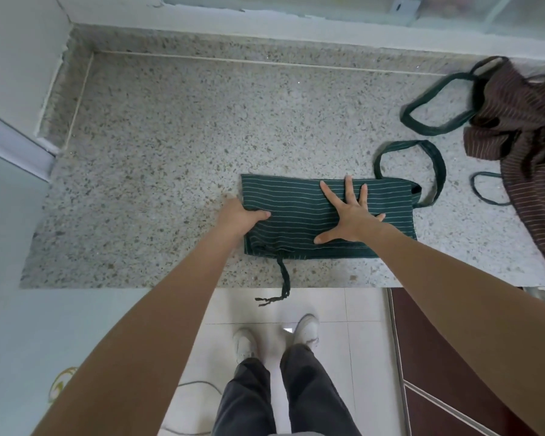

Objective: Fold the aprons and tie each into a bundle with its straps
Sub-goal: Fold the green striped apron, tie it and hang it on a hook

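Observation:
A dark green apron point(293, 199) with thin white stripes lies folded into a long rectangle on the speckled stone counter point(170, 152). My left hand point(239, 217) grips its left edge, thumb on top and fingers tucked under the fabric. My right hand point(348, 212) presses flat on the middle of the fold, fingers spread. One thin tie strap point(283, 278) hangs off the counter's front edge. The wide neck loop point(434, 171) curls out from the right end.
A crumpled brown striped apron point(523, 127) lies at the counter's right end, with a dark green strap loop point(434, 111) beside it. A wall bounds the counter on the left and a ledge at the back. Below are white floor tiles, my shoes and a brown cabinet front point(453, 357).

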Motion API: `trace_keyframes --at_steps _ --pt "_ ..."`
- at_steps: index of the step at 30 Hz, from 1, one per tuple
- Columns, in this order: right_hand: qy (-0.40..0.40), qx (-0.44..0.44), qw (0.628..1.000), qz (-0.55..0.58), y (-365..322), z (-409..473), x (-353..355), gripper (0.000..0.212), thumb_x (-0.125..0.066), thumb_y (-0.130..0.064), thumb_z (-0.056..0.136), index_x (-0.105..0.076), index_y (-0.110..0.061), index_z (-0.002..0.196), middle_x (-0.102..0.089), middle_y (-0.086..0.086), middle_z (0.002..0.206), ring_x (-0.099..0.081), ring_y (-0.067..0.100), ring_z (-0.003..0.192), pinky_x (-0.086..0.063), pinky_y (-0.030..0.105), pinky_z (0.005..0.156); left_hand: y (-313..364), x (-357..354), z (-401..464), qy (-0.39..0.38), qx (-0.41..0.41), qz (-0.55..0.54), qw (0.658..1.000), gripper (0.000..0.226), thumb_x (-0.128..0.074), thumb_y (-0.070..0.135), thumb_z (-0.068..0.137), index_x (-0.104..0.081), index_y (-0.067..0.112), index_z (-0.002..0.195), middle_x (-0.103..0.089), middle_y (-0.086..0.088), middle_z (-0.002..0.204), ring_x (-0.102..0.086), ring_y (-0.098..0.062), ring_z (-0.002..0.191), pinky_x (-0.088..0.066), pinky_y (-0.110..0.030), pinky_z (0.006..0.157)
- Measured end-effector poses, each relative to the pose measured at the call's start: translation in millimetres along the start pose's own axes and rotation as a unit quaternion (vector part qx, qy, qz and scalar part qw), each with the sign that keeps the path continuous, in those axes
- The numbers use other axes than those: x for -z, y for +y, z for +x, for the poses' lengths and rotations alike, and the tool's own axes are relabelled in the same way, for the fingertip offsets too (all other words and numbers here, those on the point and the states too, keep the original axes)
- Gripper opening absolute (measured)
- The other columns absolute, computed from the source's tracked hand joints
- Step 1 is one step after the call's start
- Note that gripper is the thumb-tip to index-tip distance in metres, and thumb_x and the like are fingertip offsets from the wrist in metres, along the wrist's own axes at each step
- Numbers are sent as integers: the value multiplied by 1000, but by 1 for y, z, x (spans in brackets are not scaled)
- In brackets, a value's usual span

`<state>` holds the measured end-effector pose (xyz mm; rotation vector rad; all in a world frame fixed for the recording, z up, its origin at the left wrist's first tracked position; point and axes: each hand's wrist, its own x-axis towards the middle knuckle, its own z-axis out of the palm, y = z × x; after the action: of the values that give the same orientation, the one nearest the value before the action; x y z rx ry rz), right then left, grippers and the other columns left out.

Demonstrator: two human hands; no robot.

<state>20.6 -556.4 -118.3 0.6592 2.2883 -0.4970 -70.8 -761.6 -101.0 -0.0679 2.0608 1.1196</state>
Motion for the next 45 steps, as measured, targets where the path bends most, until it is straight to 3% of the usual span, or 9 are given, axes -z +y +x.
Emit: trace_keyframes --at_steps 6,13,17,20,23,32,36,39,45 --pt "-9 3 1000 -5 1 1 1 126 -80 -57 60 20 -58 137 44 -7 145 33 31 137 -6 79 99 26 -13 -25 -45 -81 -81 992 56 -66 0 81 -42 20 126 -60 2 109 -58 -15 100 -47 -22 77" --pt "41 90 988 118 16 -6 6 102 -72 -50 75 1 -47 146 20 -2 156 17 29 144 -10 70 107 73 -61 -41 26 -159 76 984 70 -67 11 78 -32 18 139 -60 -1 108 -59 -16 91 -48 -29 77" --pt "147 58 830 534 65 -23 28 50 -58 -32 92 -41 -29 139 -45 -3 137 -42 17 127 -40 37 97 97 -107 -42 34 -189 151 970 79 -65 23 81 -20 18 146 -58 2 104 -59 -18 90 -44 -26 73" --pt "132 -58 716 683 104 -28 33 24 -46 -36 97 -55 -25 116 -54 -2 128 -50 15 118 -44 42 86 107 -149 -36 29 -181 265 947 89 -62 30 84 -5 18 151 -62 -7 105 -60 -22 85 -51 -32 72" --pt "83 -65 652 750 129 -24 32 39 -35 -46 99 -52 -21 123 -55 1 127 -52 12 112 -45 45 87 114 -192 -29 23 -172 350 920 91 -60 31 88 4 15 150 -60 -10 101 -59 -22 79 -49 -34 62" --pt "-28 -21 652 757 158 -12 44 61 -25 -59 95 -42 -20 139 -50 0 123 -46 15 117 -41 49 87 112 -255 3 -8 -149 378 914 87 -58 27 90 3 16 151 -56 -17 116 -60 -30 99 -47 -35 71" --pt "-13 -39 678 734 156 -9 44 32 -50 -35 96 -56 -14 120 -58 3 92 -56 15 78 -49 27 52 110 -259 11 -62 -177 309 932 92 -62 28 85 0 16 151 -61 -18 112 -62 -31 97 -52 -39 78" --pt "29 -30 692 720 155 -3 41 18 -51 -8 95 -61 -14 109 -63 7 95 -60 16 75 -52 27 55 106 -257 11 -139 -158 229 950 95 -64 31 84 3 21 151 -66 -15 107 -65 -27 90 -54 -42 81" --pt "62 -33 715 696 149 3 45 24 -39 -3 98 -58 -13 109 -65 9 93 -63 19 77 -54 33 65 93 -223 2 29 -300 435 849 67 -51 37 92 -21 16 148 -38 -10 136 -35 -26 126 -38 -40 100"
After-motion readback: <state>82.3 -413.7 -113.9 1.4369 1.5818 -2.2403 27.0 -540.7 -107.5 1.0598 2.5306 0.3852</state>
